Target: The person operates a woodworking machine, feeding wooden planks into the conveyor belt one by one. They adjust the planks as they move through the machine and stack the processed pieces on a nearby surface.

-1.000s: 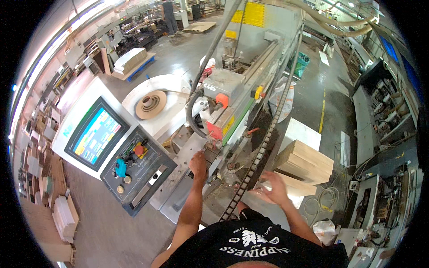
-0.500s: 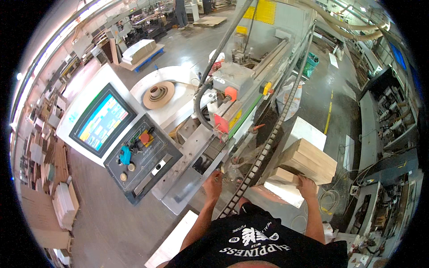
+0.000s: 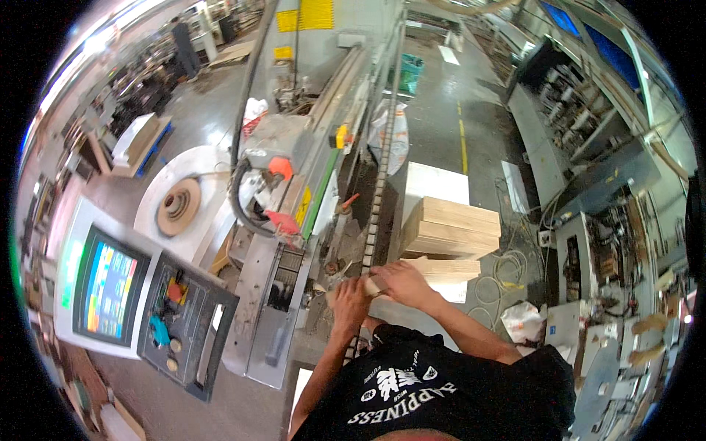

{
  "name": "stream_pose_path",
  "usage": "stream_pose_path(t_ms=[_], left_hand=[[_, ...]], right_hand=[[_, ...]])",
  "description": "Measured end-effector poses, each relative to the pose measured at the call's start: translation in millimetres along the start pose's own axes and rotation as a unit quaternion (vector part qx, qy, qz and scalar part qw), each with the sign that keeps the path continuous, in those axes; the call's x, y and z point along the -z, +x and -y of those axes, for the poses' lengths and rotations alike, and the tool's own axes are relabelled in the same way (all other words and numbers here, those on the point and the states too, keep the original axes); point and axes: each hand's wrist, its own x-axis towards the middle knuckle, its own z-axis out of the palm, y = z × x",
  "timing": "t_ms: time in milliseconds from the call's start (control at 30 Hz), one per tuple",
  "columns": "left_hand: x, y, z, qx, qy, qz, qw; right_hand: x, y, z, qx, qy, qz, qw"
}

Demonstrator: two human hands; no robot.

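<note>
Both hands are busy with a pale wooden piece (image 3: 375,285), so the step in hand looks like handling it between them, in front of the body. The left hand (image 3: 349,303) has its fingers closed around the piece; the right hand (image 3: 407,284) has its fingers curled over the right end. The piece sits at the cable chain (image 3: 375,220), just left of the wood stack (image 3: 456,228). The next move, I judge, calls for a firm two-handed grip and care around the chain (a snag there seems easy).

As for writing, the black shirt (image 3: 471,389) carries bold white lettering and symbols. The console screen (image 3: 109,290) glows with coloured blocks, its text too blurred to read. Yellow signs (image 3: 316,15) on the machine bear print too small to make out.
</note>
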Motion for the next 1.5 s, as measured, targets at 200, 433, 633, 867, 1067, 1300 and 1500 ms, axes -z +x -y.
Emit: stream_pose_path(t_ms=[200, 433, 633, 867, 1067, 1300, 1500], left_hand=[[-5.2, -105.2, 97.3, 0.162, 0.017, -0.109, 0.981], [8.3, -190.9, 164.0, 0.309, 0.170, -0.151, 0.924], [-5.7, -177.5, 203.1, 0.358, 0.151, -0.204, 0.898], [33.6, -149.2, 197.3, 0.405, 0.180, -0.227, 0.867], [39.3, -207.1, 197.3, 0.320, 0.196, -0.226, 0.899], [53.4, -201.1, 196.1, 0.346, 0.159, -0.157, 0.911], [41.3, -149.3, 203.8, 0.316, 0.162, -0.165, 0.920]], right_hand=[[-17.8, 3.7, 16.3, 0.035, 0.025, -0.035, 0.998], [-102.5, 40.6, 22.5, 0.048, 0.179, 0.088, 0.979], [-180.3, 121.0, 79.8, 0.034, 0.530, 0.198, 0.824], [-228.0, 176.5, 149.7, -0.156, 0.766, 0.222, 0.583], [-205.2, 175.5, 183.5, -0.103, 0.742, 0.217, 0.626], [-212.2, 187.0, 177.5, -0.103, 0.774, 0.182, 0.598], [-210.7, 219.5, 144.9, -0.092, 0.747, 0.150, 0.641]])
